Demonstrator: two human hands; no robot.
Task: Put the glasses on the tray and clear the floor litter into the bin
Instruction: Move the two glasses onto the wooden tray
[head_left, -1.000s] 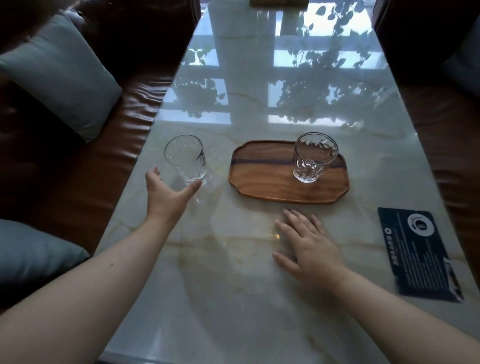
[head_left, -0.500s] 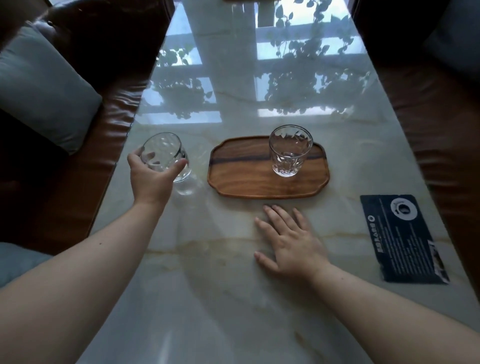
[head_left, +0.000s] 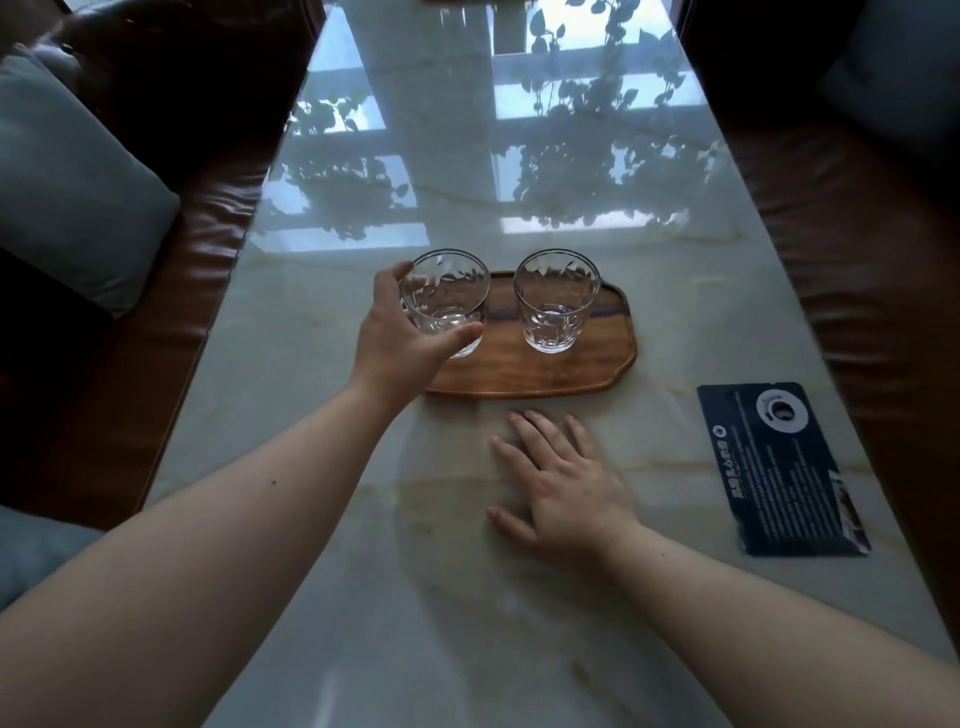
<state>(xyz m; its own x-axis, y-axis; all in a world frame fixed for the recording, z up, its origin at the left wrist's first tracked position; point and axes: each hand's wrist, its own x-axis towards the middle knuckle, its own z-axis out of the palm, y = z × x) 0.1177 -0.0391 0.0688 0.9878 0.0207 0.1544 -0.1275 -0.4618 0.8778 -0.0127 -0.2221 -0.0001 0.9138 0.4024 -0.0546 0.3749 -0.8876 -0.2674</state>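
A wooden tray lies on the glossy marble table. One clear glass stands upright on the tray's right half. My left hand is wrapped around a second clear glass, holding it over the tray's left end; whether its base touches the wood I cannot tell. My right hand rests flat on the table just in front of the tray, fingers spread, holding nothing. No floor litter or bin is in view.
A dark blue printed card lies on the table at the right. Brown leather sofas flank the table, with a grey cushion on the left one. Window and leaf reflections cover the far tabletop.
My left hand closed around the glass on the table's left side and carried it right, over the tray's left end. My right hand stayed flat on the table.
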